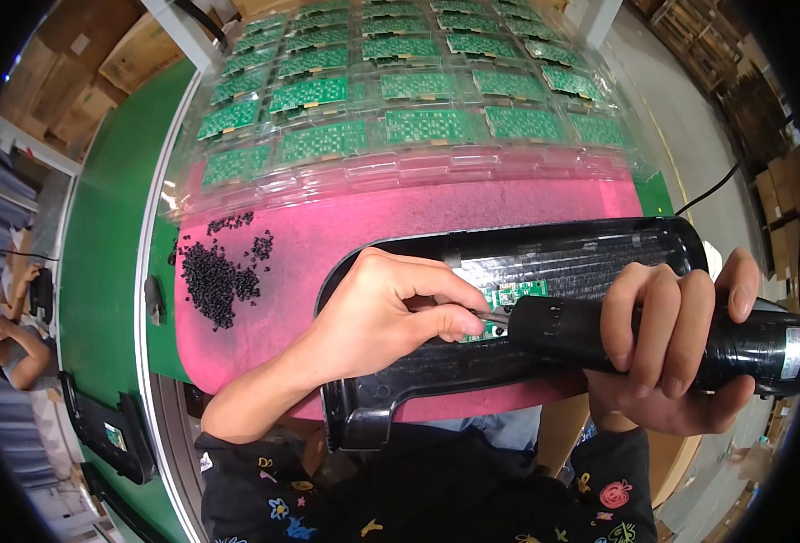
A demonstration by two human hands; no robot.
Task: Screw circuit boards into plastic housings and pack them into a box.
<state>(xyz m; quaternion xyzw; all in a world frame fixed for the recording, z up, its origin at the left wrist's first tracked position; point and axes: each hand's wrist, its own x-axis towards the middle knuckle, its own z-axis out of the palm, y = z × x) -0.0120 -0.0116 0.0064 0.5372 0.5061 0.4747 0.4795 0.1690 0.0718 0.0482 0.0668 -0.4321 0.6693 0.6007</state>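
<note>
Up close, right hand (680, 344) clenched round smooth black cylindrical driver (653, 339), left hand (377, 317) pinching its tip over green board (509, 299).

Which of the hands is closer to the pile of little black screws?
Left. The left hand is just right of the screws, pinching at the green board. The right hand is far right, gripping the black driver.
</note>
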